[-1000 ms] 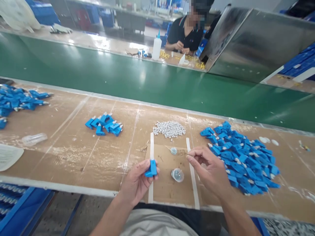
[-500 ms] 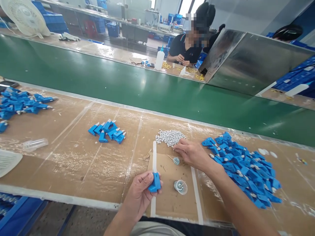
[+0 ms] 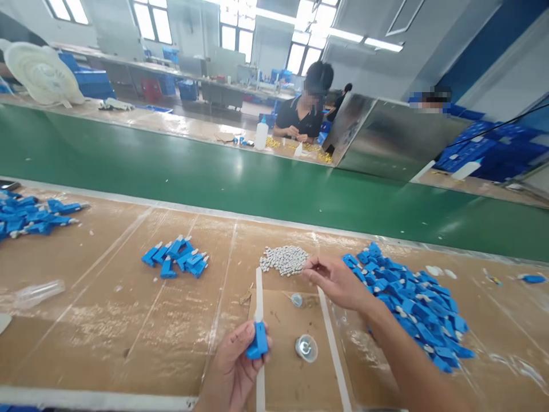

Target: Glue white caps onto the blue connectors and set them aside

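A small blue plastic part (image 3: 258,342) is gripped between the thumb and fingers of my left hand (image 3: 235,363). A pale tip shows at its top end, against white tape. My right hand (image 3: 337,280) is at the right edge of a heap of small light grey pieces (image 3: 283,260). Its thumb and forefinger are drawn together, and anything between them is too small to make out. Below the heap, a small clear dish (image 3: 296,300) and a clear cup (image 3: 306,348) rest on a cardboard sheet (image 3: 283,377).
Blue parts lie in a large pile (image 3: 420,315) on the right, a small group (image 3: 175,256) left of centre and another pile (image 3: 30,214) at far left. A clear tube (image 3: 39,293) lies at left. Beyond the green belt (image 3: 193,171), a person (image 3: 302,114) sits working.
The view has tilted upward, so the table sits lower. My right hand has shifted slightly right relative to the grey heap. My left hand still holds the blue part, now more upright.
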Available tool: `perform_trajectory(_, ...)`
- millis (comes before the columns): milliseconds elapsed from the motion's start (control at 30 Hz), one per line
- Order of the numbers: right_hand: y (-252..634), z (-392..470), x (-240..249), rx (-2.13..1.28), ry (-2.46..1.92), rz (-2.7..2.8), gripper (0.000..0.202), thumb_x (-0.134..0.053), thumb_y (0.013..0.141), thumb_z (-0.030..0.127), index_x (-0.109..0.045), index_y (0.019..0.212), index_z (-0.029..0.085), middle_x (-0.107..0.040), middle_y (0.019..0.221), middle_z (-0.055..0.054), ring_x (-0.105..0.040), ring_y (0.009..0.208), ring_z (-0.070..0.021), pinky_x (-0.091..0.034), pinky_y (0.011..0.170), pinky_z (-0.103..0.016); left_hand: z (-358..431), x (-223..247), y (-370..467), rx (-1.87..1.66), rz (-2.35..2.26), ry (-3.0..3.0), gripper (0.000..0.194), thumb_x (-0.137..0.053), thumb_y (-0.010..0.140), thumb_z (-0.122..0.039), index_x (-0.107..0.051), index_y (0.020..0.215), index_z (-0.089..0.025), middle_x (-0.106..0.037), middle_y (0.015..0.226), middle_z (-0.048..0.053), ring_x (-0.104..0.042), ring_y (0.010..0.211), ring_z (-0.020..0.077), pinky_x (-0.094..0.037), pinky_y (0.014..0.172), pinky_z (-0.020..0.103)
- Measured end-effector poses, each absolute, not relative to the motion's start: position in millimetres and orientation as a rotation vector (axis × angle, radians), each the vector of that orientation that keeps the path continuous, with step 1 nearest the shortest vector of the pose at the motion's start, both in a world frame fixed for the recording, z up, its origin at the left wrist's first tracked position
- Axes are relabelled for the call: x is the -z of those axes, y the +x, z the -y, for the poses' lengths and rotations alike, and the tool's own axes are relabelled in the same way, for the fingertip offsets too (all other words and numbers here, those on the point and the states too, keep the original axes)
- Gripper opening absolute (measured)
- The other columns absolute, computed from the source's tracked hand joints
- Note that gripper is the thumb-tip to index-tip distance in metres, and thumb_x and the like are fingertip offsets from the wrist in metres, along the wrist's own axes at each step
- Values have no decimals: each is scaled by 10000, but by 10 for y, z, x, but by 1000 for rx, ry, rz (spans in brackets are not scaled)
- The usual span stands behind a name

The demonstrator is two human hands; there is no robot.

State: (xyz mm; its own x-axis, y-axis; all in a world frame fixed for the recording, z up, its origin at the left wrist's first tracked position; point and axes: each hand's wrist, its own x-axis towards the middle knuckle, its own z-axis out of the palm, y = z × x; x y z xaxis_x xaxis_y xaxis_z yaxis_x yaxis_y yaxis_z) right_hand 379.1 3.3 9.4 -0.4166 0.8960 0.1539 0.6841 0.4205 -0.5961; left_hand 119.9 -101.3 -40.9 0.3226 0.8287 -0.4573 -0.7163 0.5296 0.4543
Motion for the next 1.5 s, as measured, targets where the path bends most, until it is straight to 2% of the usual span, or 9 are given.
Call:
perform_trajectory(133,3826,214,-187,-1106,-1118,1577,244,-616,964,398,-660,1050,174,-671,759,-20,-640,604,-144,-542,573,-280,911,192,1242,-1016,-712,234,305,-869,726,-321,-782,916,-99,-719,781,84,-647,646,123,-557,594,195)
perform_trajectory(200,3800,340,-215,-1242,-989,1277,249,-712,897,414,-718,1009,192,-665,754,-16,-612,581,-124,-524,540,-250,863,54,1301,-1013,-674,287,308,-860,736,-322,-784,927,-93,-720,793,92,-658,677,137,-563,601,201)
perform_trajectory(367,3728,633,-301,-1368,-782,800,190,-861,760,333,-755,872,221,-654,814,-12,-598,656,-89,-492,511,-144,807,-228,1522,-918,-542,418,281,-819,784,-334,-782,929,-96,-714,765,90,-651,634,118,-529,568,169)
perform_trajectory(500,3727,854,-321,-1420,-763,670,202,-904,702,279,-766,839,222,-673,799,-14,-593,632,-74,-489,496,-115,813,-319,1713,-863,-505,487,286,-784,815,-366,-778,911,-97,-719,770,99,-651,613,115,-531,593,179)
perform_trajectory(700,3698,1111,-365,-1348,-886,688,192,-894,717,292,-770,837,208,-704,801,-31,-637,652,-101,-519,519,-148,844,-341,1942,-852,-550,627,302,-764,834,-402,-775,931,-116,-702,775,83,-629,649,104,-491,603,164)
perform_trajectory(833,3633,1214,-405,-1245,-979,875,160,-834,802,325,-756,835,189,-684,756,-26,-631,664,-115,-529,593,-198,852,-297,2006,-887,-569,708,308,-784,815,-424,-789,962,-153,-693,847,64,-596,714,94,-487,685,178)
perform_trajectory(967,3565,1282,-395,-1132,-1076,990,132,-767,873,331,-751,896,202,-665,793,-16,-604,654,-116,-522,628,-237,854,-230,2008,-891,-599,729,353,-810,779,-453,-799,996,-175,-672,827,50,-570,729,97,-445,653,174)
perform_trajectory(1300,3494,1262,-335,-1071,-1072,1081,40,-721,909,267,-750,902,240,-592,830,9,-557,663,-100,-479,593,-223,837,-79,1973,-861,-573,863,327,-740,846,-466,-791,1010,-188,-591,780,18,-496,729,112,-393,682,232)
perform_trajectory(1500,3474,1251,-297,-989,-1151,1126,32,-729,896,252,-750,898,229,-600,830,1,-561,670,-111,-484,593,-233,815,-61,1977,-919,-618,970,309,-709,866,-463,-787,927,-170,-546,775,18,-460,750,133,-370,681,251)
